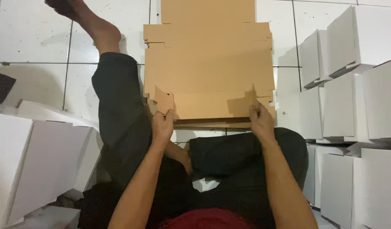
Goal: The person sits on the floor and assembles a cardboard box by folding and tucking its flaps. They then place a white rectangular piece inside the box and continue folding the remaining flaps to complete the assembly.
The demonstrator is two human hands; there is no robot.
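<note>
A stack of flat brown cardboard box blanks (208, 63) lies on the white tiled floor in front of me, between my legs. My left hand (162, 125) pinches a small flap (163, 101) at the near left corner of the top blank and bends it up. My right hand (260, 119) grips the near right corner flap of the same blank. I sit on the floor in dark trousers, one leg stretched out to the left of the stack.
Folded white boxes (352, 85) are stacked along the right side. More white boxes (38, 161) lie tipped at the left. A second pile of brown blanks (207, 10) extends beyond the near one. My bare foot (83, 19) rests at the upper left.
</note>
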